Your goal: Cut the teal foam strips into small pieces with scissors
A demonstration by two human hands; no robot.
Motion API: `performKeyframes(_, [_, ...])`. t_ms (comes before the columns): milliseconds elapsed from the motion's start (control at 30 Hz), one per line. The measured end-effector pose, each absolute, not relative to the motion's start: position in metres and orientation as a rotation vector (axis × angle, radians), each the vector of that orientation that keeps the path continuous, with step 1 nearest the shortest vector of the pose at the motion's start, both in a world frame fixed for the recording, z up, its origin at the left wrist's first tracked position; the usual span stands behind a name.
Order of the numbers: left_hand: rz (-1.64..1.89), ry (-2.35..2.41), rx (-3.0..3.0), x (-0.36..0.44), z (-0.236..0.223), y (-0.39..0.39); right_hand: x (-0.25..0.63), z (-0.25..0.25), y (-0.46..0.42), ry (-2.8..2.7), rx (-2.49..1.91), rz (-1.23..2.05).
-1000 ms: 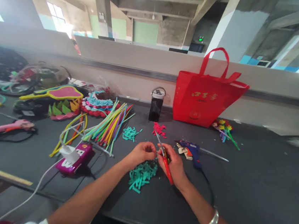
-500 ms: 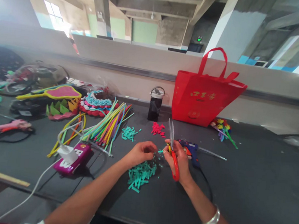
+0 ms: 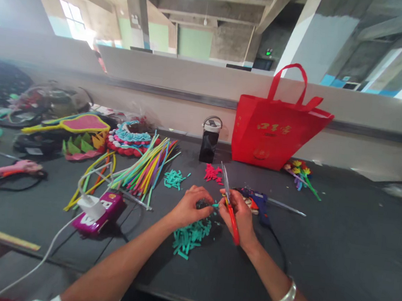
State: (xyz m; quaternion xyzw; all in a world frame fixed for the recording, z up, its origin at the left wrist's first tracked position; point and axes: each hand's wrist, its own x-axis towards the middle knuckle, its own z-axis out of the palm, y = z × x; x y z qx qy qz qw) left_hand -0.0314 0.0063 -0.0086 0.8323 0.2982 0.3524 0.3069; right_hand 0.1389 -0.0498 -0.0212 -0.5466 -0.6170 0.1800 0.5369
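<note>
My right hand (image 3: 240, 218) is closed around scissors (image 3: 230, 204) with red handles, their blades pointing up and away from me. At its fingertips shows a small teal piece (image 3: 216, 205) of chenille stem. My left hand (image 3: 193, 208) meets it from the other side, thumb and forefinger closing on the piece's left end. Beneath the left hand lies a loose heap of short teal cut pieces (image 3: 189, 239), partly hidden by it. Farther back are a smaller teal pile (image 3: 174, 179) and a pile of short pink-red pieces (image 3: 213, 173).
Behind my right hand lies a blue glue gun (image 3: 261, 205) with its cord. A black bottle (image 3: 209, 144) and a red bag (image 3: 278, 132) stand at the back. Left are colourful chenille stems (image 3: 146, 171), a purple power strip (image 3: 102, 219) and a pink glue gun (image 3: 8, 171).
My left hand has moved right, bringing its fingertips to the small teal piece at my right hand. The scissors have tilted slightly leftward at the tips.
</note>
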Motion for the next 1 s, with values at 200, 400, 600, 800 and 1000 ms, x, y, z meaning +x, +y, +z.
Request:
performKeyframes(200, [0.922,0.763,2.043,-0.031,-0.01,0.006,0.136,-0.019,-0.052,-1.481,-1.243,0.535])
performKeyframes(400, [0.848,0.788,1.72,-0.028,-0.012,0.006,0.133,-0.019,-0.053,-1.526,-1.24,0.547])
performKeyframes(600, [0.817,0.775,1.421,-0.029,-0.009,0.005,0.138,-0.018,-0.05,-1.479,-1.272,0.493])
performKeyframes(800, [0.86,0.819,1.259,-0.029,-0.005,0.005,0.152,-0.021,-0.044,-1.508,-1.355,0.439])
performKeyframes(1000, [0.868,0.808,1.304,-0.027,-0.007,0.004,0.144,-0.024,-0.049,-1.526,-1.285,0.482])
